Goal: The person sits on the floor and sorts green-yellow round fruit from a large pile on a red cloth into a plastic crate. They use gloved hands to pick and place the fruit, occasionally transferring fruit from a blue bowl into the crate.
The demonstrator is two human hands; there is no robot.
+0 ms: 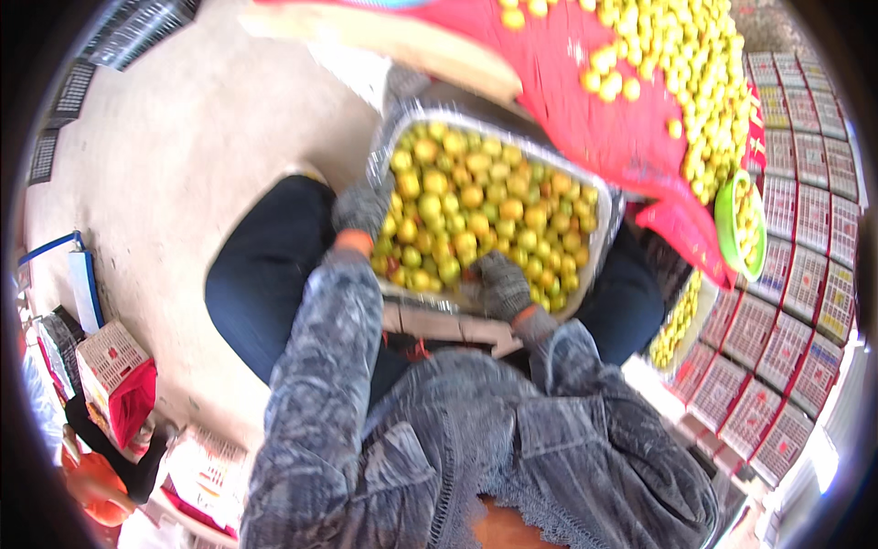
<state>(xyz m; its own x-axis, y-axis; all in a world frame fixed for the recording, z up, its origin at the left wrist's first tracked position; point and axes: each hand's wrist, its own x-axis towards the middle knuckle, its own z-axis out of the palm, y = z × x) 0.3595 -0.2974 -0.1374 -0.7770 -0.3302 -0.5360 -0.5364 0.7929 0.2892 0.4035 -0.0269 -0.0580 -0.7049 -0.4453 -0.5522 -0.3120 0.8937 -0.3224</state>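
Observation:
A crate [603, 230] with a clear plastic liner [504, 134] rests between my knees, filled with small round yellow-green fruit [473, 199], some with a reddish-brown blush. My left hand [363, 206], in a grey knit glove with an orange cuff, lies against the crate's left edge; its fingertips are hard to make out. At the near edge, my right hand [504, 285] in a matching glove touches the fruit and liner with curled fingers. Blur hides whether either hand grips anything.
Beyond the crate, loose fruit [706, 103] is heaped on a red cloth [569, 89] with a padded pale edge [411, 41]. A green basin [726, 233] holds fruit at right, before stacked printed cartons [789, 274]. Another person [103, 480] is at lower left; dark crates [140, 31] stand upper left.

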